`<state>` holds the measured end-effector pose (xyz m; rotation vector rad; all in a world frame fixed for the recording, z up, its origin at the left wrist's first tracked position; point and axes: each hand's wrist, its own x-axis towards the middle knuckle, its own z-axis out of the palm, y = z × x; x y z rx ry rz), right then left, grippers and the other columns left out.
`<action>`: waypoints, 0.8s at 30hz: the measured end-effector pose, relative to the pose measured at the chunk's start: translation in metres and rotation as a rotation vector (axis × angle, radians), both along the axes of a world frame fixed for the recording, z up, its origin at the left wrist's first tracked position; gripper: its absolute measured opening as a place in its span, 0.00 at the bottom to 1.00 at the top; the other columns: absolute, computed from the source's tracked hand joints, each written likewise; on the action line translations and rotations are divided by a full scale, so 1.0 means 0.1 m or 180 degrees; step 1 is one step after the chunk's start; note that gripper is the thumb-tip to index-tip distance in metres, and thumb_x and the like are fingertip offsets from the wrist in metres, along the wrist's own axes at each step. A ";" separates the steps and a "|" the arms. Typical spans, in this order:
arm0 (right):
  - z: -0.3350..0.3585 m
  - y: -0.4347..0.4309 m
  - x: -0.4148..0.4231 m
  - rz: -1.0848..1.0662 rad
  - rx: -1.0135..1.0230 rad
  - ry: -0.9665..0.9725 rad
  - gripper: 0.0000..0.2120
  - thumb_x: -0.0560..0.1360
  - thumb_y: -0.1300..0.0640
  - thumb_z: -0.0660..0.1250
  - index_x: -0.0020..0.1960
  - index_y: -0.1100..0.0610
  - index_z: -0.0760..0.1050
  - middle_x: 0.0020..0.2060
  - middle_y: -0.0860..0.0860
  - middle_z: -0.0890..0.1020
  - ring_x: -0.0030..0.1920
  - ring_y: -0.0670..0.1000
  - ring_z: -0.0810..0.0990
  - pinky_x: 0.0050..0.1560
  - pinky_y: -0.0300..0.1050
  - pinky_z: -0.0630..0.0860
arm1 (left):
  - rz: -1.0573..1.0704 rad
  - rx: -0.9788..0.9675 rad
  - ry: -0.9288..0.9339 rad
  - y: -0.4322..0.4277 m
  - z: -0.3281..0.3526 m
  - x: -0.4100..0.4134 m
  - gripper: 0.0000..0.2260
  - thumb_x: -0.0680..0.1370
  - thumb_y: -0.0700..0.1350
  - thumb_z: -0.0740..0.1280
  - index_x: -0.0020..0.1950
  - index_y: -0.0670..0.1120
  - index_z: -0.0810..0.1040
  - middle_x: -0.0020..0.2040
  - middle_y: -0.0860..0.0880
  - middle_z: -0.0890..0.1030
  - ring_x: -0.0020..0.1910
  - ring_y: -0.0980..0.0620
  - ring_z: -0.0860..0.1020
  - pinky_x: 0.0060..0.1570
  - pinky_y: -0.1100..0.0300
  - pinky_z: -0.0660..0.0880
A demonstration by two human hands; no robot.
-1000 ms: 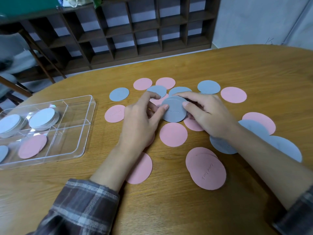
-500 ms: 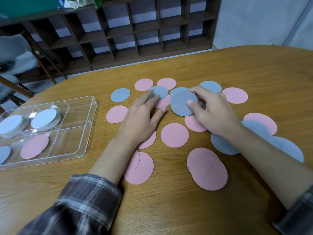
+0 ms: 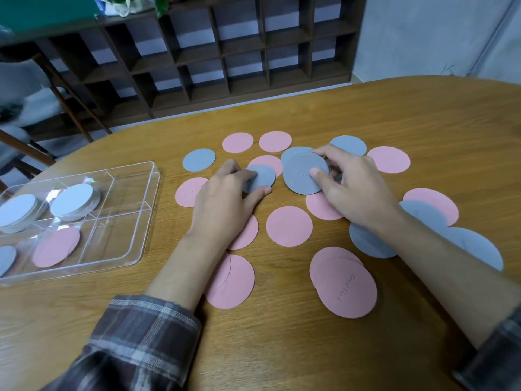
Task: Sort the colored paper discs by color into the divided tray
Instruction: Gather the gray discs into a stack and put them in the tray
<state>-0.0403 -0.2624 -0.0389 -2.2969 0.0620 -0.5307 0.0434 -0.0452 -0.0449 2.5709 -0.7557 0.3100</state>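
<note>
At a wooden tabletop [image 3: 282, 359], a person in a plaid sleeve [image 3: 146, 337] works through a scatter of paper circles in the middle of the frame. The left hand [image 3: 225, 201] pinches a small blue disc [image 3: 262, 176] at its left side, fingers curled over the top and thumb at the lower rim. The disc sticks out just right of the knuckles and overlaps a pink disc [image 3: 272, 162] behind it. Immediately to the right, the right hand [image 3: 361, 190] grips a larger stack of blue discs [image 3: 298, 176], thumb pressed on the top face and fingers curled round the far edge. The stack sits to the left of the palm; whether it is clear of the wood cannot be told. The two hands are near each other but apart. Loose pink circles [image 3: 289, 225] and blue circles [image 3: 198, 160] ring both hands, some overlapping, some partly under the forearms. At the left of the frame stands a clear divided tray [image 3: 150, 204], well apart from the hands. It holds two blue piles [image 3: 74, 201] in its far compartments and a single pink circle [image 3: 56, 246] in a near one. A dark wooden shelf [image 3: 225, 52] fills the top of the frame.
</note>
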 end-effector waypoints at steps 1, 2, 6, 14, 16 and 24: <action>0.00 0.00 0.00 -0.0013 0.0008 -0.0003 0.11 0.82 0.58 0.65 0.63 0.54 0.79 0.40 0.51 0.82 0.40 0.49 0.79 0.40 0.44 0.74 | -0.0028 0.0032 -0.0056 0.00 0.00 0.00 0.18 0.80 0.59 0.70 0.63 0.48 0.84 0.52 0.51 0.76 0.48 0.45 0.79 0.42 0.49 0.77; -0.01 -0.01 0.00 -0.0035 0.0013 -0.0010 0.12 0.82 0.58 0.65 0.64 0.54 0.79 0.39 0.50 0.82 0.39 0.49 0.79 0.39 0.41 0.74 | -0.0060 0.0051 -0.0132 0.01 0.00 -0.01 0.16 0.82 0.58 0.68 0.61 0.48 0.84 0.51 0.51 0.77 0.48 0.45 0.79 0.41 0.48 0.78; 0.01 -0.01 -0.01 -0.0035 0.0012 -0.0056 0.16 0.82 0.59 0.65 0.68 0.53 0.79 0.37 0.42 0.79 0.39 0.43 0.76 0.39 0.29 0.69 | -0.0171 -0.0076 -0.0452 0.05 0.02 -0.05 0.11 0.87 0.51 0.60 0.56 0.48 0.79 0.49 0.50 0.79 0.47 0.44 0.80 0.41 0.44 0.78; 0.05 0.03 -0.04 0.0058 0.0089 -0.0093 0.18 0.82 0.62 0.63 0.69 0.51 0.79 0.39 0.46 0.83 0.35 0.40 0.75 0.37 0.28 0.68 | -0.0264 -0.1059 -0.0560 -0.03 0.10 -0.15 0.06 0.85 0.41 0.64 0.51 0.43 0.80 0.41 0.56 0.78 0.39 0.58 0.72 0.41 0.69 0.68; 0.04 0.04 -0.03 0.0106 0.0147 -0.0085 0.18 0.82 0.62 0.63 0.69 0.50 0.79 0.37 0.45 0.82 0.36 0.45 0.77 0.37 0.32 0.69 | -0.0392 -0.1191 -0.0326 -0.05 0.08 -0.16 0.05 0.84 0.41 0.66 0.51 0.43 0.81 0.39 0.61 0.78 0.37 0.59 0.74 0.41 0.71 0.70; 0.05 0.09 -0.05 0.0473 0.0191 -0.0033 0.15 0.84 0.57 0.63 0.70 0.51 0.78 0.39 0.47 0.83 0.41 0.48 0.81 0.43 0.42 0.76 | -0.0393 -0.1485 0.0362 -0.07 0.05 -0.20 0.08 0.78 0.44 0.75 0.56 0.48 0.83 0.39 0.52 0.86 0.39 0.56 0.85 0.44 0.58 0.83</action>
